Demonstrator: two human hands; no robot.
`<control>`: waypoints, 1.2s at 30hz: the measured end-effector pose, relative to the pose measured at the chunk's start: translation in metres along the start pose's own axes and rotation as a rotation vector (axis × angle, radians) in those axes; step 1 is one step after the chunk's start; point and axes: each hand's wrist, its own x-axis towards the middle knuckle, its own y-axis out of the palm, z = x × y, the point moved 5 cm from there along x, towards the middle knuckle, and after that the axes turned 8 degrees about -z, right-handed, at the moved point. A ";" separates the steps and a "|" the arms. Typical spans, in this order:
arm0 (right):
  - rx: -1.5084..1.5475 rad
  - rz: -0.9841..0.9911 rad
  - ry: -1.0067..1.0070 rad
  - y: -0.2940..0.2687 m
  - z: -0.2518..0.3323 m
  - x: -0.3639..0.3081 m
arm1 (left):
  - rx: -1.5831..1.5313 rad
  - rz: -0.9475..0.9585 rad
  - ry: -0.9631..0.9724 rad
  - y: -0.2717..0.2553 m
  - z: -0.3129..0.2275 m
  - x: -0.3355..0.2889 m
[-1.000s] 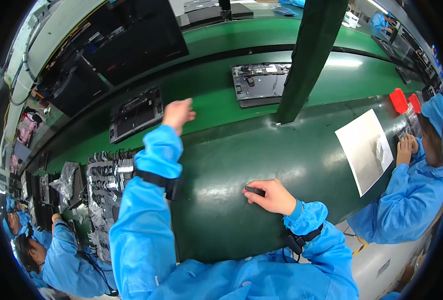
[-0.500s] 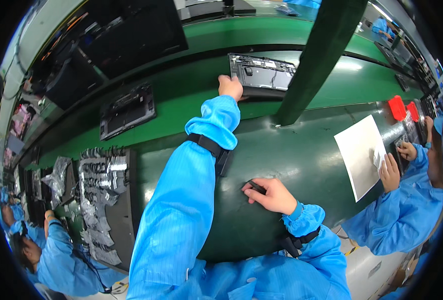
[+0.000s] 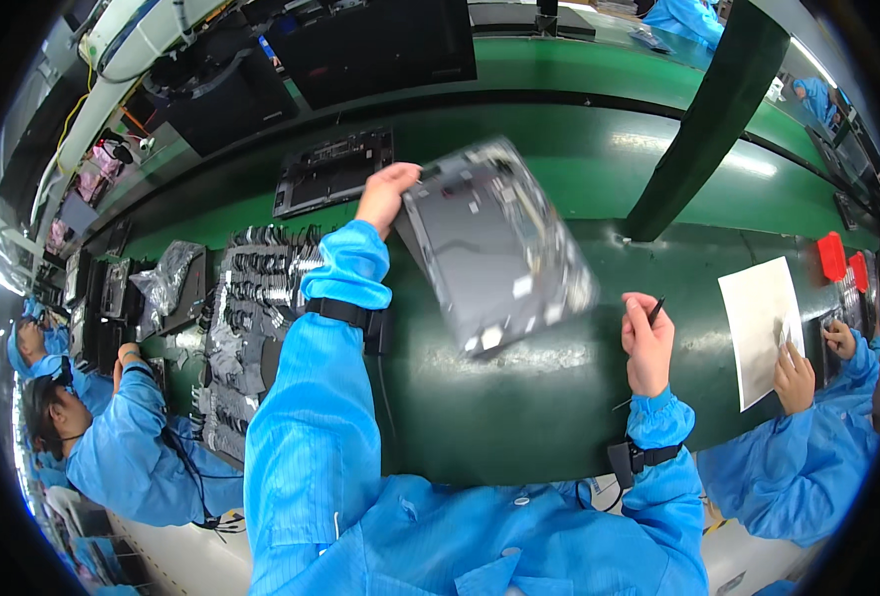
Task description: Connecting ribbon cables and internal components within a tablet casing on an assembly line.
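Note:
My left hand (image 3: 388,194) grips one corner of a laptop chassis (image 3: 489,258), its grey inside facing up with parts exposed along one side. The chassis is tilted above the bench and blurred by motion; a darker panel shows beneath its left edge. My right hand (image 3: 646,348) is closed round a thin black pen-like tool (image 3: 657,310), whose exact kind I cannot make out. That hand is raised to the right of the chassis, apart from it.
A second laptop chassis (image 3: 335,169) lies on the green shelf. Many cables and small parts cover a black board (image 3: 271,348) on the left. A slanted dark green post (image 3: 708,119) stands behind. Co-workers sit on both sides; white paper (image 3: 763,333) and red bins (image 3: 831,257) are at right.
My left hand has lifted the laptop chassis off the back shelf and brought it nearer, turning it. My right hand has risen and shifted right with the tool. The view has turned too.

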 end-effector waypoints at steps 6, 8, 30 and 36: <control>-0.132 0.053 -0.021 0.003 -0.005 -0.009 | 0.418 0.385 -0.002 0.046 0.027 -0.038; -0.232 0.125 -0.073 0.006 -0.005 -0.020 | 0.663 0.260 0.106 0.045 -0.001 -0.068; -0.518 0.316 -0.233 0.014 0.001 -0.052 | 0.792 0.513 0.813 0.128 -0.008 -0.246; -0.562 0.420 -0.239 0.034 0.013 -0.060 | 0.785 0.507 0.696 0.125 -0.011 -0.252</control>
